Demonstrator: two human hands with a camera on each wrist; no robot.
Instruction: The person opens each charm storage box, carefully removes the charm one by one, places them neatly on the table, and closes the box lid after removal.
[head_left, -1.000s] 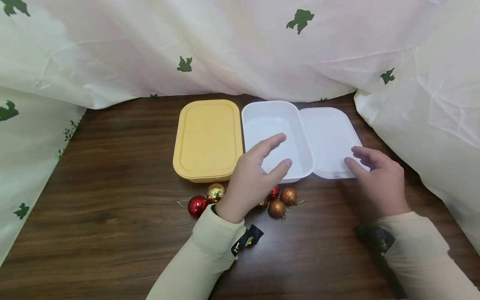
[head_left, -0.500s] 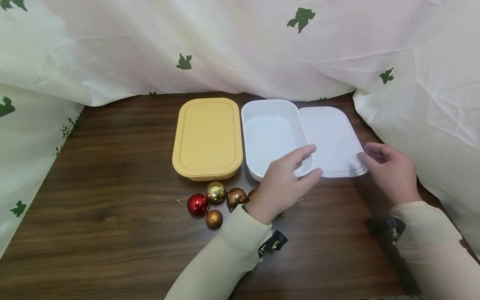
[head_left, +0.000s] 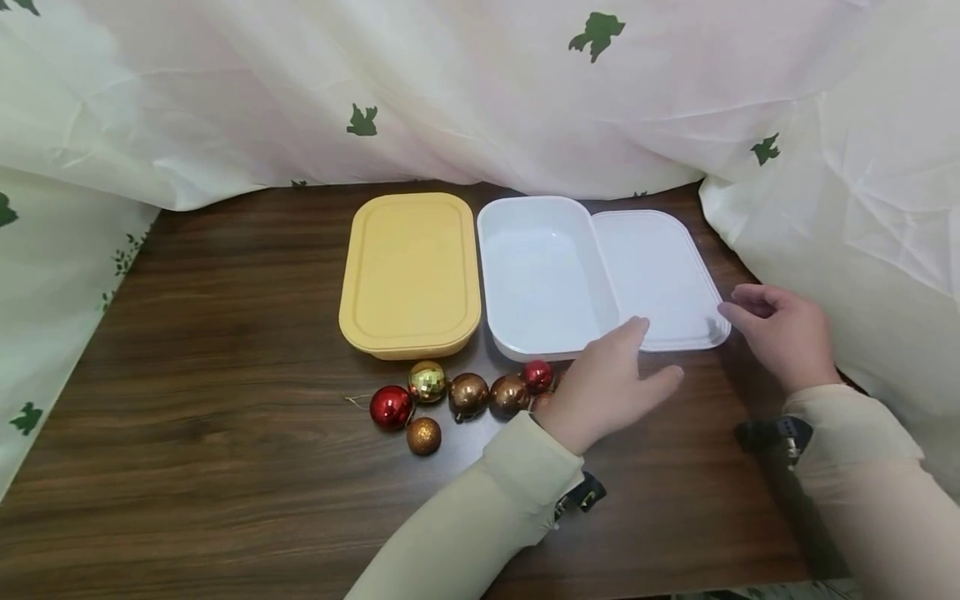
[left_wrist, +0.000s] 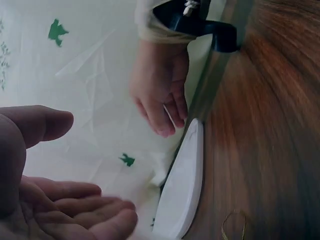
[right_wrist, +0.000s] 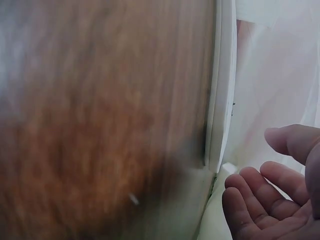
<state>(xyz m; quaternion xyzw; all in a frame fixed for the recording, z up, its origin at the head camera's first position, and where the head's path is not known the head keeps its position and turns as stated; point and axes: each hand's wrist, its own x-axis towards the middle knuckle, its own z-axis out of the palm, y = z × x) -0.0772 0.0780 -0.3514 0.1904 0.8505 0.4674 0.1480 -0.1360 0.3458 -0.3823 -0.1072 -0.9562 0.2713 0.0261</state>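
A flat white lid lies on the table to the right of a lidless white box. Close to the lid's right front corner is my right hand, thumb and fingers bent and apart, as the right wrist view of that hand also shows. My left hand hovers in front of the box and the lid, fingers extended and thumb spread, holding nothing. Its forearm crosses over part of a row of Christmas baubles and hides some of them. In the left wrist view the lid appears edge-on beyond my left fingers.
Left of the white box stands a yellow box with its yellow lid on. A red bauble and a glittery orange bauble lie at the row's left end. White cloth with green birds hangs behind and at both sides of the table.
My left hand has moved right, from over the white box to its front right, uncovering several baubles. My right hand has shifted slightly right, to the lid's corner. Boxes and lid stay put.
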